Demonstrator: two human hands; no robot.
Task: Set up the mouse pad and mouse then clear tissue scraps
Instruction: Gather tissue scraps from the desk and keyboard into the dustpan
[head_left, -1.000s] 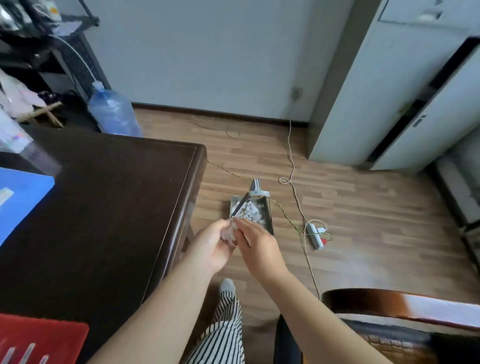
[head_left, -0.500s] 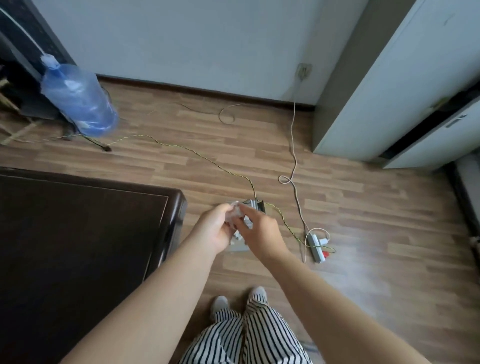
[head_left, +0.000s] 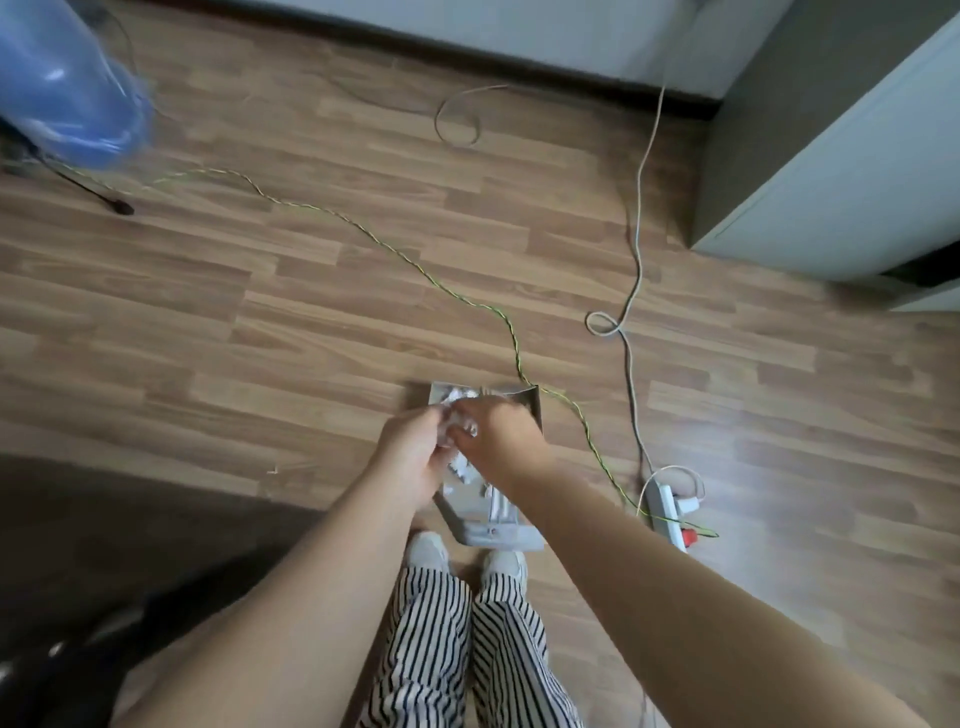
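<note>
My left hand (head_left: 410, 452) and my right hand (head_left: 501, 441) meet over a grey dustpan (head_left: 488, 530) that stands on the wooden floor just in front of my feet. Both hands pinch a clump of white tissue scraps (head_left: 453, 434) between their fingertips. More white scraps (head_left: 460, 393) lie in the far end of the dustpan, partly hidden by my hands. The mouse pad and mouse are out of view.
A dark desk (head_left: 104, 545) fills the lower left. A blue water jug (head_left: 62, 83) stands at the top left. A yellow-green wire (head_left: 363, 228) and a white cable (head_left: 636, 249) run across the floor to a power strip (head_left: 670, 512). A grey cabinet (head_left: 831, 145) stands at the right.
My view has tipped down and moved forward, so the dustpan now lies directly under my hands. Both hands stay together on the tissue clump and have come lower towards the pan.
</note>
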